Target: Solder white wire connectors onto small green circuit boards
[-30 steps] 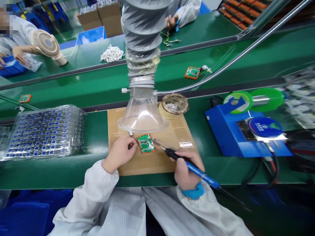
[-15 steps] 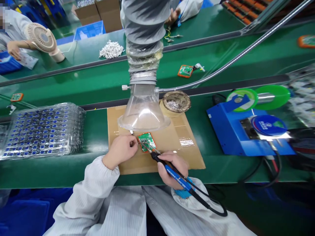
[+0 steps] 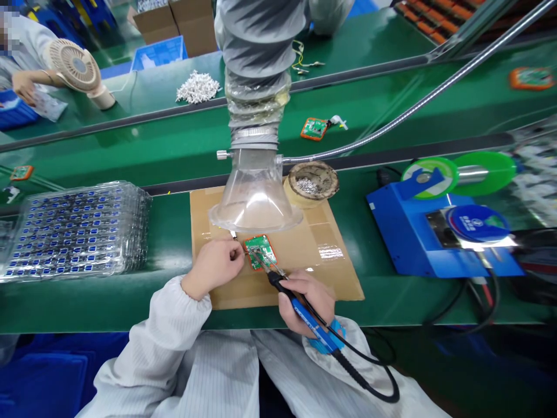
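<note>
A green circuit board in an orange frame lies on a sheet of cardboard. My left hand rests at the board's left edge, fingertips pinched on what looks like a thin wire; a small white piece shows just beyond them. In my right hand is a blue and black soldering iron, its metal tip over the board. A thin black tube runs along the iron's handle. Whether the tip touches the board is too small to tell.
A clear fume hood hangs just above the board. Behind it stands a round pot. Stacked clear trays are at left, a blue solder feeder at right. More framed boards lie on the green belt; co-workers sit across.
The boards on the belt have moved left. The soldering iron and my right hand have shifted slightly; my left hand stays put. A co-worker's hand at the top has gone out of sight.
</note>
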The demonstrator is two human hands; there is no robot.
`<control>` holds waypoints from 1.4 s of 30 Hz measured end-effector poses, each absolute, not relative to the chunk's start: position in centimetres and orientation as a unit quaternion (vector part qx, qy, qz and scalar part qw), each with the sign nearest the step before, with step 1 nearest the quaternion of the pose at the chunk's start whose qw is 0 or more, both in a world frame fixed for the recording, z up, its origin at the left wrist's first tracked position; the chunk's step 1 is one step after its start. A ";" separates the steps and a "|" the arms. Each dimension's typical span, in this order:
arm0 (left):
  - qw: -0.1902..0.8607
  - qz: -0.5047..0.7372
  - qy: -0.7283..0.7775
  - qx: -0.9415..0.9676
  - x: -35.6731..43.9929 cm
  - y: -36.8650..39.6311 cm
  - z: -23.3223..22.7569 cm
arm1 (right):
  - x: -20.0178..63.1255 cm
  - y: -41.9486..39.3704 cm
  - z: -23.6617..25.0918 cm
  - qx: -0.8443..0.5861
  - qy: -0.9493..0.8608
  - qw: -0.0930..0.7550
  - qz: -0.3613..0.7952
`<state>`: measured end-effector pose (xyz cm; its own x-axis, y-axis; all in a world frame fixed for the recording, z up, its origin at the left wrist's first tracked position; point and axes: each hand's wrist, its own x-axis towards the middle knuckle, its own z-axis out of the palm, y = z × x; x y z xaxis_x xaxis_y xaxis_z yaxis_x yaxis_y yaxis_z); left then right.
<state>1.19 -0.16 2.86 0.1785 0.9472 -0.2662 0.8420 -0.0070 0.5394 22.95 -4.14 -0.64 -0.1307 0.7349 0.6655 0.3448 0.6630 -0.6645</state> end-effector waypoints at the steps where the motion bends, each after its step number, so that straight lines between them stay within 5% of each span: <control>1: 0.305 0.087 0.635 0.705 1.2 -0.2 2.9 | 23.1 -4.2 -0.6 -0.374 -0.726 0.550 0.175; 30: 0.319 0.105 0.637 0.694 0.9 -0.3 3.1 | 25.0 -3.3 -2.0 -0.506 -0.537 0.610 0.289; 36: 0.613 0.312 0.578 0.440 -2.9 0.7 3.5 | 25.4 -3.2 -2.2 -0.507 -0.527 0.605 0.314; 42: 0.511 0.578 0.591 0.235 -7.4 6.8 3.3 | 25.4 -3.3 -2.5 -0.509 -0.537 0.591 0.323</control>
<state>-7.37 6.78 3.25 -0.3678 0.8683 -0.3329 -0.3132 0.2214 0.9235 25.39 -3.34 -2.48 0.2157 0.9273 0.3059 0.1648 0.2742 -0.9474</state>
